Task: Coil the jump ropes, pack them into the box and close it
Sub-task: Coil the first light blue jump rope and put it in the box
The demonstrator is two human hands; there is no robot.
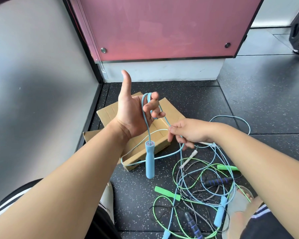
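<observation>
The blue rope (pixel 144 116) is looped round the curled fingers of the left grip (pixel 135 114), above the box (pixel 173 114); its cord is pinched by the right grip (pixel 188 133). Loops should be kept even and the hanging handle (pixel 149 161) steady. Right of the box, other ropes (pixel 167 193) lie tangled, so snags may be met.

My left hand (pixel 134 112) holds blue rope (pixel 145 116) loops, handle (pixel 150 160) dangling over the cardboard box (pixel 173 116), while my right hand (pixel 190 132) pinches the cord.

Rope (pixel 144 118) and handle (pixel 150 160) light blue; box (pixel 169 116) plain brown; floor (pixel 248 104) black, white-speckled; panel (pixel 162 26) pink; second handle (pixel 167 193) green.
</observation>
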